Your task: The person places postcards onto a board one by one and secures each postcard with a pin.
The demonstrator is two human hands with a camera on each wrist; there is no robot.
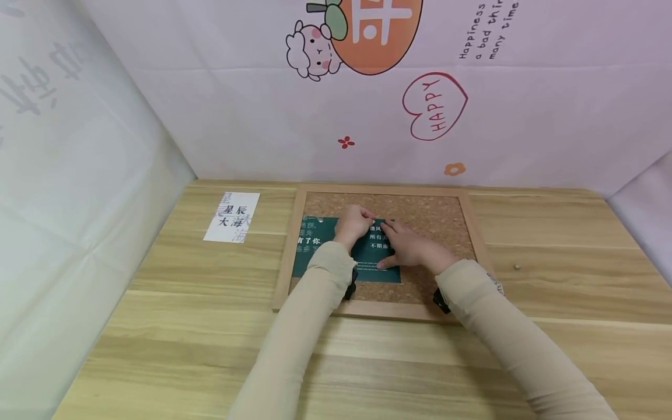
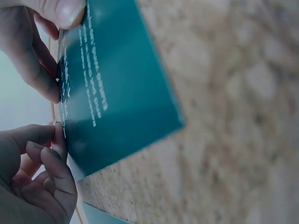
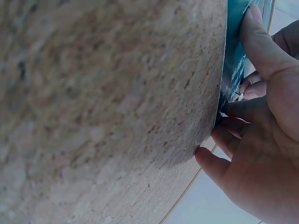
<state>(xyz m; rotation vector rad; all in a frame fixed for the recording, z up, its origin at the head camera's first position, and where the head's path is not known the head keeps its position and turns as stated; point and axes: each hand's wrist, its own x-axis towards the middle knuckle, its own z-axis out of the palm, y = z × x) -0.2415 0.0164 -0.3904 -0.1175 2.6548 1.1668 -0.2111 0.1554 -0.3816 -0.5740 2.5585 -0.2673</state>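
A cork board [image 1: 336, 204] in a light wooden frame lies on the table. Two dark green cards with white writing are on it, the left card [image 1: 301, 265] partly behind my left wrist and the right card [image 1: 375, 254] under both hands. At the right card's top edge my left hand [image 1: 353, 224] pinches a small whitish pin [image 3: 241, 97] between thumb and index finger. My right hand [image 1: 415, 248] lies with spread fingers on that card's right side, its thumb [image 2: 70, 11] near the small printed lines. The pin's tip is hidden.
A white card [image 1: 231, 217] with dark characters lies on the table [image 1: 199, 326], left of the board. A small pin-like piece [image 1: 517, 267] sits on the table to the right. Behind the table hangs a printed white cloth [image 1: 252, 128].
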